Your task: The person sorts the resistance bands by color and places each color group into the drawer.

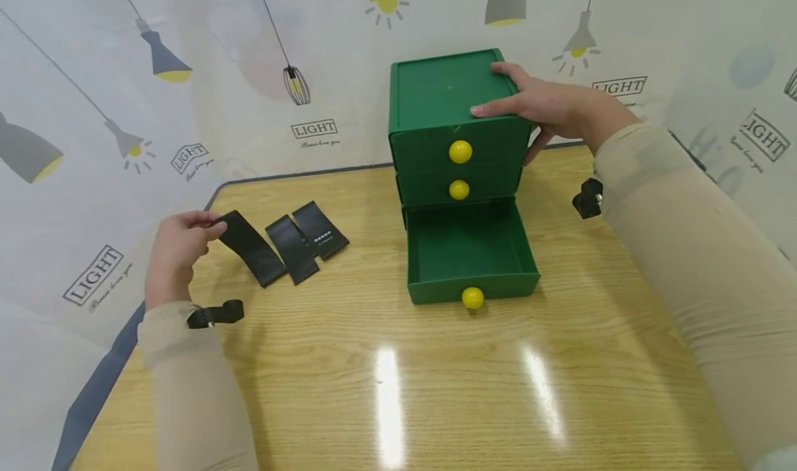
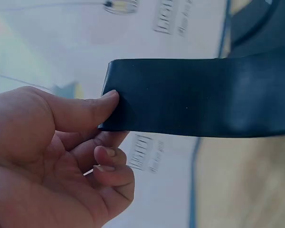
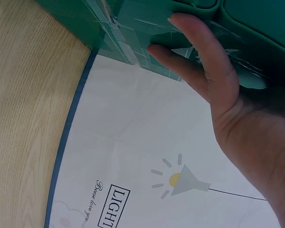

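My left hand (image 1: 177, 253) pinches one end of a flat black resistance band (image 2: 180, 97) between thumb and fingers. The band slants down, its far end at the table. Right of it lies more black band (image 1: 320, 232) with white dots printed on it; I cannot tell if this is one folded piece or two. My right hand (image 1: 548, 108) rests on the right side of a green drawer cabinet (image 1: 436, 94), some fingers on top and others down its side. The bottom drawer (image 1: 467, 243) is pulled out with nothing in it; the two above are closed.
Yellow round knobs (image 1: 460, 152) stick out from the drawer fronts. The wooden table (image 1: 324, 374) meets a white cloth backdrop (image 1: 349, 56) printed with lamps, behind the cabinet and along the left. Each wrist carries a small black camera mount (image 1: 214, 314).
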Available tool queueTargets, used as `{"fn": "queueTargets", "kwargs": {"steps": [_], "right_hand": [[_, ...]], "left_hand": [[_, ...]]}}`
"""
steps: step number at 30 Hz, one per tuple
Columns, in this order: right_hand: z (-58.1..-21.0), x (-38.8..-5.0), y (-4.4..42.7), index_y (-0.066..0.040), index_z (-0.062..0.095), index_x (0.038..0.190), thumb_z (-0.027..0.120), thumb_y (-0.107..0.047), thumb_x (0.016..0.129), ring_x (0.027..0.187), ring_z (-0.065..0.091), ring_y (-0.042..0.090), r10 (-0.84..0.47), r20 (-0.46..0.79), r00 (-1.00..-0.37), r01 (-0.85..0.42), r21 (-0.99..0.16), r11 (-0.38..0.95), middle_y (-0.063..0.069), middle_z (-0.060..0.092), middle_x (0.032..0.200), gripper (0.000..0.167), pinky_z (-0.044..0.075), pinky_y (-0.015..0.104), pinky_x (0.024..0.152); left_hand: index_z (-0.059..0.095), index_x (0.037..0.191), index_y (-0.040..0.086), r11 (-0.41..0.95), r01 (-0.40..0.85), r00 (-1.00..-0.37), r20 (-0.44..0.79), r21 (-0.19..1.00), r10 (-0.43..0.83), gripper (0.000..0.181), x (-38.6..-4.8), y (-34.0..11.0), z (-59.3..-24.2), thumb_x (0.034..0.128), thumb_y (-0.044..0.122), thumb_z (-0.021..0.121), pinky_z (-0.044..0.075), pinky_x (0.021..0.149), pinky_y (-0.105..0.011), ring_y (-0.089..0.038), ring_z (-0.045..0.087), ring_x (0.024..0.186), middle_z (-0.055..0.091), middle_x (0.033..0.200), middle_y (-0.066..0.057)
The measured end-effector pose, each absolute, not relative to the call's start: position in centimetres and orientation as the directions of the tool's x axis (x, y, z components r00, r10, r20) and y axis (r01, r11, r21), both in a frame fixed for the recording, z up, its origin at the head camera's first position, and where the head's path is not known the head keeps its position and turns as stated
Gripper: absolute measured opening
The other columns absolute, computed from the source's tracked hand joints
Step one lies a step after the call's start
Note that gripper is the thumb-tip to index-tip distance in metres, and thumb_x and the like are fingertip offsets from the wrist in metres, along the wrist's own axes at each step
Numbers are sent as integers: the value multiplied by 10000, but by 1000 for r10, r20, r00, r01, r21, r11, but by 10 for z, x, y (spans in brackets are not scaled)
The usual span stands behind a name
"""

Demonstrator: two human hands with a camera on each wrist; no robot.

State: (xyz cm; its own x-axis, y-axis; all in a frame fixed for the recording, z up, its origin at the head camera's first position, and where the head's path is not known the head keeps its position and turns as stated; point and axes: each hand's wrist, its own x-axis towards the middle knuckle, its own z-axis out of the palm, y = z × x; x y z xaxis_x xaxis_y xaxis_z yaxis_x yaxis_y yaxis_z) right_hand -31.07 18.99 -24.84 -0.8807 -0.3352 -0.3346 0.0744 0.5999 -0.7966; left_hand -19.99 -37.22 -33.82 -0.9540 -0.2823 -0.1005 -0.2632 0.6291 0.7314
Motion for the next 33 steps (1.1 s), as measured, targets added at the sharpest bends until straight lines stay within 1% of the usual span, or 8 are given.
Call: {"fn": "queueTargets", "kwargs": {"steps": [4, 7, 9, 13, 18, 22, 25, 33], "right_hand": [[-248, -311, 191, -573, -258, 1587, 656, -659, 964, 1617, 243, 439, -340, -335, -879, 69, -794, 604, 52, -139, 1805, 1110, 620, 616, 927], [-248, -311, 190, -573, -256, 1588, 658, -661, 962, 1617, 244, 438, -341, -333, -879, 68, -795, 603, 53, -135, 1805, 1111, 621, 612, 928], [-248, -311, 190, -574, -257, 1587, 658, -661, 962, 1616, 247, 437, -343, -333, -878, 68, -797, 600, 56, -130, 1806, 1112, 620, 614, 928], [-248, -311, 190, -567, -267, 1587, 654, -659, 965, 1611, 255, 450, -347, -336, -876, 68, -797, 601, 63, -130, 1805, 1115, 617, 622, 928], [-248, -311, 191, -560, -264, 1591, 650, -658, 968, 1632, 205, 443, -347, -332, -877, 62, -795, 603, 46, -155, 1803, 1111, 617, 619, 933], [-248, -311, 191, -568, -258, 1590, 655, -663, 963, 1631, 206, 443, -349, -327, -878, 57, -796, 602, 48, -156, 1803, 1111, 620, 611, 930], [-248, -311, 190, -579, -257, 1585, 658, -667, 959, 1618, 239, 450, -345, -328, -880, 61, -797, 601, 56, -143, 1804, 1112, 622, 610, 927], [-249, -311, 191, -588, -262, 1579, 663, -680, 949, 1610, 245, 461, -335, -332, -882, 71, -796, 601, 59, -156, 1801, 1122, 623, 611, 922]], "left_hand": [[632, 1364, 96, 652, -224, -948, -8, 724, -318, 381, -191, -352, -310, 1073, 342, 634, 449, 949, -362, -125, 505, 1076, 636, 1083, 126], [656, 1311, 98, 674, -188, -942, 63, 714, -329, 317, -184, -333, -293, 1067, 299, 650, 427, 857, -353, -165, 488, 1026, 641, 1063, 72], [676, 1280, 105, 693, -162, -938, 109, 703, -330, 279, -179, -319, -284, 1061, 277, 662, 395, 762, -334, -185, 462, 963, 608, 1014, 48], [715, 1235, 110, 721, -80, -929, 210, 688, -303, 236, -165, -290, -268, 1047, 249, 683, 360, 674, -325, -184, 431, 908, 523, 968, 11], [754, 1185, 93, 704, 82, -933, 304, 705, -196, 204, -149, -255, -255, 1028, 217, 717, 381, 749, -301, -135, 461, 986, 538, 971, 44], [769, 1147, 79, 669, 203, -941, 331, 715, -68, 173, -135, -228, -248, 1012, 184, 744, 473, 812, -213, -68, 591, 990, 631, 1005, 82], [771, 1131, 83, 642, 259, -944, 331, 722, 8, 148, -124, -209, -244, 1003, 157, 757, 530, 820, -161, -41, 695, 933, 697, 1069, 40], [779, 1075, 71, 538, 329, -942, 307, 776, 134, 96, -100, -167, -244, 981, 78, 763, 568, 785, -202, -189, 694, 831, 762, 973, -90]]}}
